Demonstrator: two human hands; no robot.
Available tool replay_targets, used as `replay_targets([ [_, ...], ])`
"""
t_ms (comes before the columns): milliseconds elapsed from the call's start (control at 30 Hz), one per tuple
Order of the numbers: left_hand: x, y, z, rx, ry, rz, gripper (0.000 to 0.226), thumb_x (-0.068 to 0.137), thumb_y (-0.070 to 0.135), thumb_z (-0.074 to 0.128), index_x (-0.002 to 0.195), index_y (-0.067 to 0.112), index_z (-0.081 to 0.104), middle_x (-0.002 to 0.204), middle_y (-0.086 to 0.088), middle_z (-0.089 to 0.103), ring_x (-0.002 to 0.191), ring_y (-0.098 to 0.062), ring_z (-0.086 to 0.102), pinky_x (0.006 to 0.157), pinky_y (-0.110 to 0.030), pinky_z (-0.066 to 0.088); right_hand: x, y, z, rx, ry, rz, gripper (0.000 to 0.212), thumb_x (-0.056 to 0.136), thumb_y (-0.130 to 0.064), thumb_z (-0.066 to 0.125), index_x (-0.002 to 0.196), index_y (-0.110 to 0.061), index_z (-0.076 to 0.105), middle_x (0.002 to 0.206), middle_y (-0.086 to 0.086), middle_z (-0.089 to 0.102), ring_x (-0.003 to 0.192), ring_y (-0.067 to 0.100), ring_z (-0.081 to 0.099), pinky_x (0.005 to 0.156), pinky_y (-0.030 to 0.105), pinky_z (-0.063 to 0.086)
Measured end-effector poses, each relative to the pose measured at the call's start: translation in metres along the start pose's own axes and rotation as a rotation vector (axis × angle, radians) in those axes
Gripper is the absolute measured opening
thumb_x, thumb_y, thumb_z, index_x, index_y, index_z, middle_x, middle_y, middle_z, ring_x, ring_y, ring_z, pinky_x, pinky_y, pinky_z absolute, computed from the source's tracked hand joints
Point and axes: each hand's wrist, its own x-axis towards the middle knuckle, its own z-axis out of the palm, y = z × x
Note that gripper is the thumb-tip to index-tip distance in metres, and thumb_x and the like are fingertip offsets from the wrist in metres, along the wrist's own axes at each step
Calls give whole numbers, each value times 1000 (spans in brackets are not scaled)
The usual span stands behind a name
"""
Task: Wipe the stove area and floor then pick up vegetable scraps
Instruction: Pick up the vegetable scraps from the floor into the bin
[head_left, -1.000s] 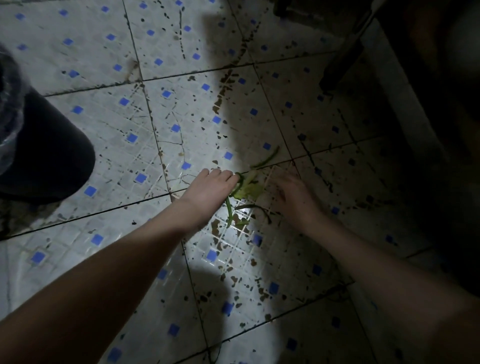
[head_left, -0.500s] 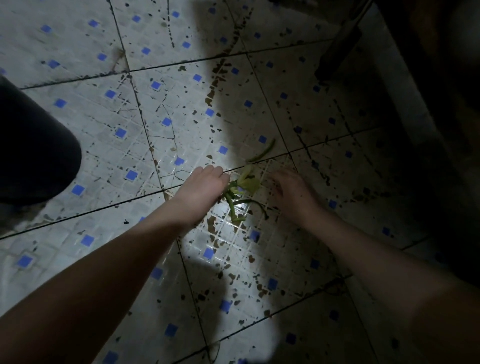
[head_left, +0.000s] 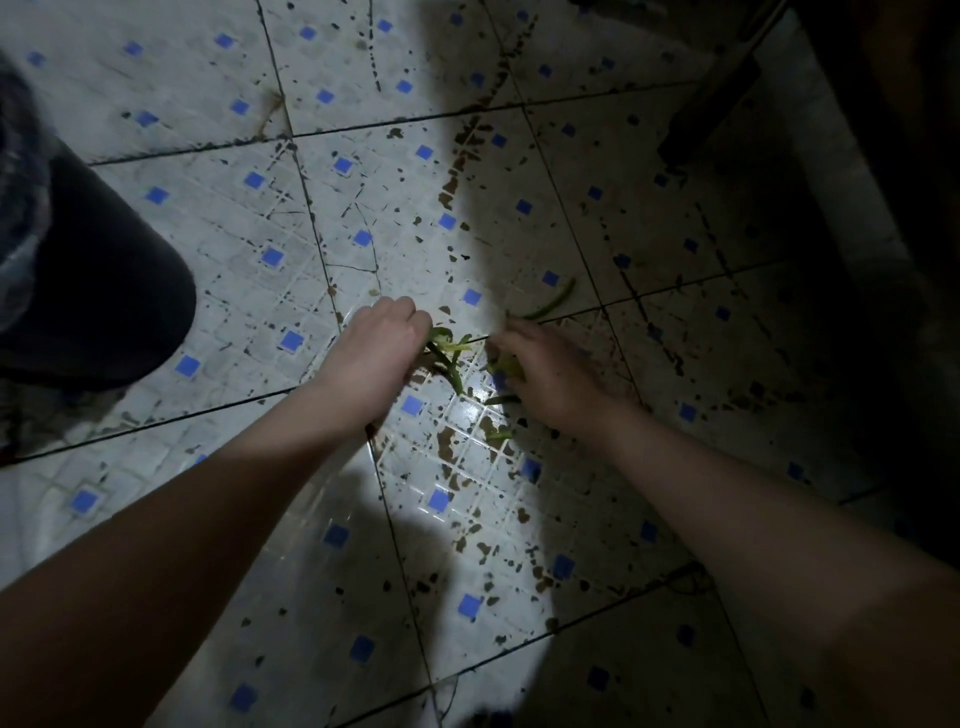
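Green vegetable scraps (head_left: 451, 358) lie on the stained white floor (head_left: 322, 218) tiled with small blue squares. My left hand (head_left: 382, 343) has its fingers curled around some of the green strips, which stick out to its right. My right hand (head_left: 545, 379), in shadow, curls over a yellow-green leaf piece. One long green strip (head_left: 551, 304) lies loose on the tiles just beyond my right hand, and small bits (head_left: 498, 434) lie below it.
A dark round bin (head_left: 88, 291) with a plastic liner stands at the left. A dark sloping bar (head_left: 706, 104) and a pale ledge (head_left: 841, 171) occupy the upper right, in deep shadow. Brown stains spot the tiles.
Both hands lay flat beside the scraps before; now their fingers have curled in and gathered the green pieces. The view has shifted slightly.
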Motion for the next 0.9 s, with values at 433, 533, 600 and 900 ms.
replay_targets([
  [433, -20, -18, -18, -13, -6, -110, 42, 76, -10, 57, 115, 5, 53, 110, -14, 52, 103, -29, 47, 87, -36, 39, -6, -12, -3, -233, 49, -48, 23, 75, 11, 61, 90, -6, 55, 107, 13, 53, 104, 32, 47, 77, 40, 45],
  [533, -24, -24, -19, -7, 14, -113, 35, 81, -9, 53, 113, 6, 53, 109, -14, 52, 102, -30, 47, 84, -36, 38, -8, -19, -5, -304, 49, -65, 27, 74, 14, 59, 90, -7, 54, 106, 13, 54, 103, 32, 49, 74, 37, 43],
  [600, -26, -27, -21, 1, 27, -119, 36, 82, -9, 55, 114, 7, 53, 109, -13, 52, 101, -30, 47, 83, -35, 37, -9, -20, -7, -305, 68, -70, 28, 74, 15, 57, 92, -6, 54, 104, 13, 55, 100, 31, 50, 72, 37, 43],
  [900, -40, -36, -45, 93, 43, -148, 40, 77, -12, 57, 112, 8, 52, 109, -11, 50, 102, -28, 47, 83, -34, 37, -9, -44, -28, -243, 127, -44, 21, 83, 9, 52, 92, -9, 57, 95, 9, 59, 85, 25, 55, 75, 41, 52],
])
